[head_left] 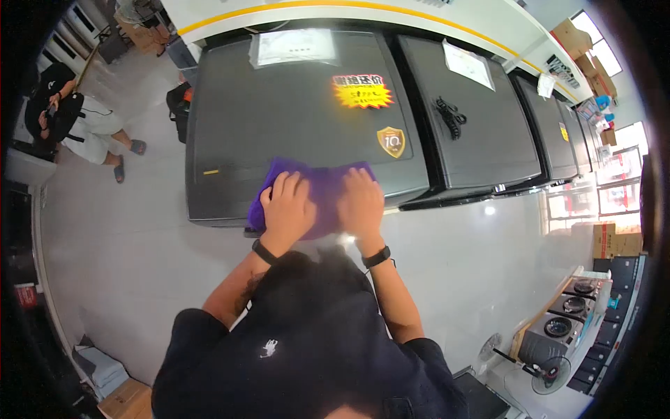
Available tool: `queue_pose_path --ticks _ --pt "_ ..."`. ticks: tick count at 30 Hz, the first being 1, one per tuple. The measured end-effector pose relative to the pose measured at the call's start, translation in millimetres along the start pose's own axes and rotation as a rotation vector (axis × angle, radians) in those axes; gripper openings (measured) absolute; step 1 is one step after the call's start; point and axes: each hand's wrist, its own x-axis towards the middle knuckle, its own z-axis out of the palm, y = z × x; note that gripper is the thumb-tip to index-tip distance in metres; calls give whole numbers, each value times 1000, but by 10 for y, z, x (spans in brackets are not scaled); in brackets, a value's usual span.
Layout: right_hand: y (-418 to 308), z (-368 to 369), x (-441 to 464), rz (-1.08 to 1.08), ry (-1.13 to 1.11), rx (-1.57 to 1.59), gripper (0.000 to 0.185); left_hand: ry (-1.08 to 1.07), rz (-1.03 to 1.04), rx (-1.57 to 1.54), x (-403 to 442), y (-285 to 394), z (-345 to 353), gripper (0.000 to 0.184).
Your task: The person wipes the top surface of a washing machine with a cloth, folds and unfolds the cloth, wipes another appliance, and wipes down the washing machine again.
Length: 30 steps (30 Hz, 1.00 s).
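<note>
Left hand (286,208) of mine lies, fingers slightly parted, on the purple cloth (324,187) at the dark appliance's (279,126) edge; my right hand's (361,204) blurred grip I cannot tell.

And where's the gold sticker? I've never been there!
Find the biggest dark top, with the purple cloth at its edge. On it, look for the spiky yellow sign, then just below that in the picture. The gold sticker is shaped like a shield, with no spikes.

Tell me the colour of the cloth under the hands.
The cloth is purple, seen best in the head view.
</note>
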Motion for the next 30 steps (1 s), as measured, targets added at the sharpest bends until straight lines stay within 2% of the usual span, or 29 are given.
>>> queue_pose_path --ticks 4,7,14,18,21,29,30 --pt "437 -198 -132 142 80 -157 47 -75 108 -76 150 342 133 37" --pt "586 -213 -204 159 102 -121 50 -87 172 -111 149 485 210 36" --pt "266 -116 -345 252 84 15 48 -142 175 -166 34 484 179 41" --pt "140 -132 -401 195 71 55 53 -215 144 -138 -34 532 257 46" --pt "336 -234 -335 120 17 15 54 -293 215 -68 -32 642 259 54" --pt "1090 -430 -35 156 86 -42 49 -315 250 -9 339 1221 617 62" --pt "1193 -427 -15 196 107 41 49 -308 257 3 387 1289 654 62"
